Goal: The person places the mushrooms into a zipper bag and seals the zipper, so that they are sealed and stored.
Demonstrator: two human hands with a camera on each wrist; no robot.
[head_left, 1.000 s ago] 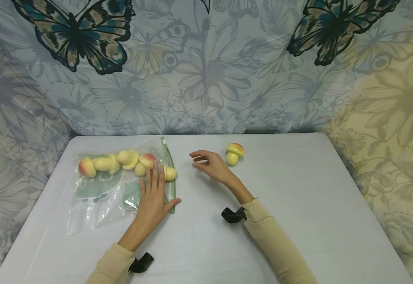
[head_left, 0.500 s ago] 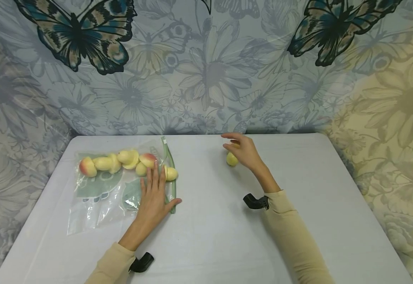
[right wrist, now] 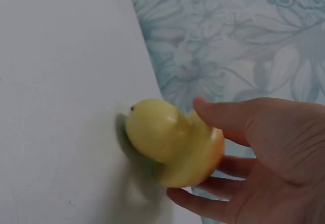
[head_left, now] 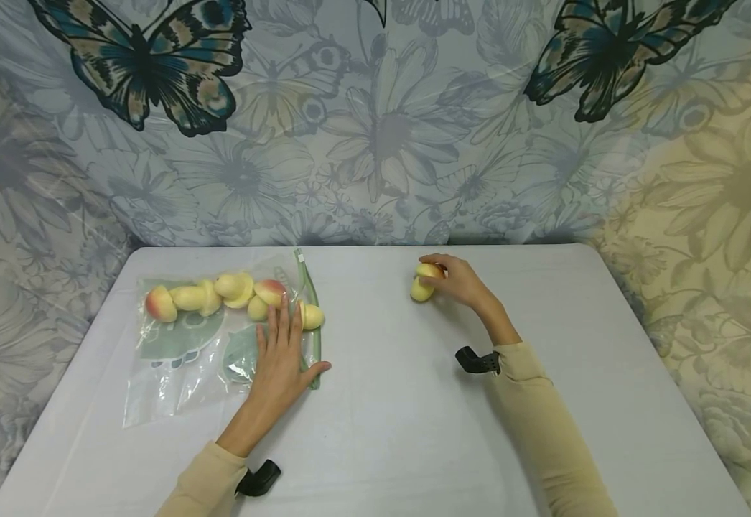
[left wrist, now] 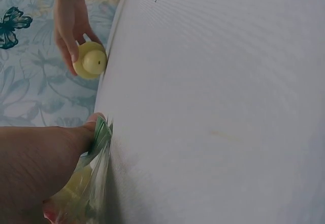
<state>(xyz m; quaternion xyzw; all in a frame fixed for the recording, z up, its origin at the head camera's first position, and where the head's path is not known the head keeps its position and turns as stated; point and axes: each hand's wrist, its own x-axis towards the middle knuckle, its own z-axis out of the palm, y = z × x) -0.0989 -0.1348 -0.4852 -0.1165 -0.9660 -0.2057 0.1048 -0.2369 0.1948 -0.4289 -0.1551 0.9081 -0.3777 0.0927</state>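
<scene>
A yellow toy mushroom (head_left: 421,290) with a reddish cap is at the far side of the table, right of centre. My right hand (head_left: 464,283) grips its cap between thumb and fingers; in the right wrist view the rounded stem (right wrist: 155,130) points away from the palm. My left hand (head_left: 276,370) lies with straight fingers on a clear zip bag (head_left: 156,395). Inside the bag several similar mushrooms (head_left: 188,298) form a row, and one stem (head_left: 311,317) shows near the green zip edge (head_left: 307,280). In the left wrist view the left thumb touches that zip edge.
A white cloth covers the table (head_left: 382,445), whose far edge meets a curtain (head_left: 388,172) printed with flowers and butterflies. Each wrist carries a black camera, one at the left wrist (head_left: 259,479) and one at the right (head_left: 477,360).
My right hand has moved right from the middle of the table to the lone mushroom and has taken hold of its cap. The left hand has stayed on the bag.
</scene>
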